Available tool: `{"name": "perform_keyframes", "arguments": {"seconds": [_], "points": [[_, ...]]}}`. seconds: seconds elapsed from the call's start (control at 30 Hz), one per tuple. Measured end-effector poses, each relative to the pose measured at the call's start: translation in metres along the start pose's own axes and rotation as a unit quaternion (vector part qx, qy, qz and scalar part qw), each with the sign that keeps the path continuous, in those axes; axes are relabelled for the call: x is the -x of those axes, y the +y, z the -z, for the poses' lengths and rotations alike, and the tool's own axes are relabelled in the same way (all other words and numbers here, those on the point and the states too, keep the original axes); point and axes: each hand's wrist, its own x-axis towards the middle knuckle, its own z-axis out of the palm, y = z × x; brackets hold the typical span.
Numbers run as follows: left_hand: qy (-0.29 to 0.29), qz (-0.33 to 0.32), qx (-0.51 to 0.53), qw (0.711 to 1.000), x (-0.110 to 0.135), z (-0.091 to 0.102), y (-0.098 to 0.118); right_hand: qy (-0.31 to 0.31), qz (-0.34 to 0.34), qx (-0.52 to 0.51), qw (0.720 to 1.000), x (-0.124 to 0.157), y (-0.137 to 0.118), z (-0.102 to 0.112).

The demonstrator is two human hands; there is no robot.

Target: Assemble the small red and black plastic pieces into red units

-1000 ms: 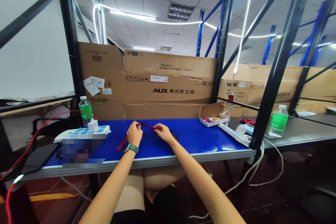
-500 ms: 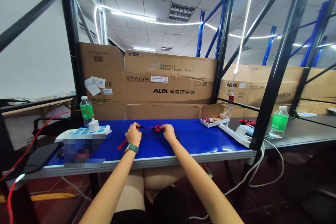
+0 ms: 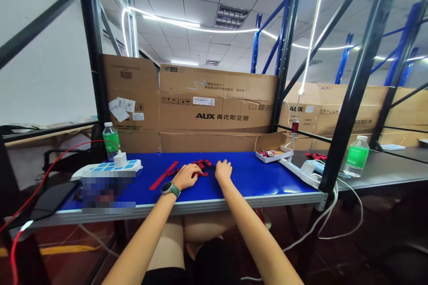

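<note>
On the blue tabletop, my left hand lies low over several small red and black pieces. Its fingers reach to the right, partly spread, with the fingertips by a red piece. My right hand is just right of the pieces, fingers curled down and together at the table. A small dark bit shows at its left side; what the fingers hold is hidden. A flat red strip lies slanted left of my left hand. A watch with a green strap is on my left wrist.
A white power strip, a green-labelled bottle and a blurred-out patch are on the left. An open box of small items stands back right, near another power strip. Cardboard panels wall the back; a dark post rises right.
My hands were raised, each pinching a red-and-black piece. Both are now lower at the table; the left moved right and nearer. The red strip and cluster of pieces show more fully.
</note>
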Motion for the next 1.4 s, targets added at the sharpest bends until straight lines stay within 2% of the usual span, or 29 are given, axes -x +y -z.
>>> {"name": "perform_keyframes", "arguments": {"seconds": [0.07,0.33,0.47,0.67,0.8,1.0,1.07,1.17,1.23,1.33,1.4], "points": [[-0.022,-0.014,0.002,1.000,0.000,-0.001,0.003,-0.010,0.010,0.005,1.000,-0.001,0.001,0.002],[-0.026,0.016,0.026,0.999,-0.001,0.002,0.004,-0.029,0.072,-0.016,0.997,-0.003,0.000,-0.004],[-0.037,0.021,0.057,0.997,-0.002,0.001,0.004,-0.020,0.052,-0.022,0.998,-0.002,0.001,0.003],[-0.022,0.018,0.084,0.996,-0.002,-0.002,0.003,-0.001,0.035,-0.067,0.997,-0.003,0.004,0.018],[-0.021,0.016,0.079,0.997,-0.002,-0.003,0.002,0.001,0.011,-0.046,0.999,-0.002,0.003,0.013],[-0.024,0.012,0.084,0.996,-0.002,-0.003,0.000,0.037,-0.033,-0.036,0.998,0.002,0.000,0.005],[-0.026,0.013,0.086,0.996,-0.002,-0.003,0.000,0.025,-0.042,-0.025,0.998,0.002,0.000,0.010],[-0.026,0.008,0.092,0.995,-0.002,-0.003,-0.001,-0.059,-0.052,0.007,0.997,0.003,0.003,0.018],[-0.026,0.012,0.095,0.995,-0.002,-0.005,-0.001,-0.102,-0.030,0.017,0.994,0.004,0.010,0.022],[-0.023,0.026,0.097,0.995,-0.002,-0.007,-0.003,-0.074,0.017,0.008,0.997,0.003,0.024,0.023],[-0.019,0.024,0.101,0.994,-0.002,-0.009,-0.004,-0.060,0.017,-0.004,0.998,-0.003,0.034,0.022]]}}
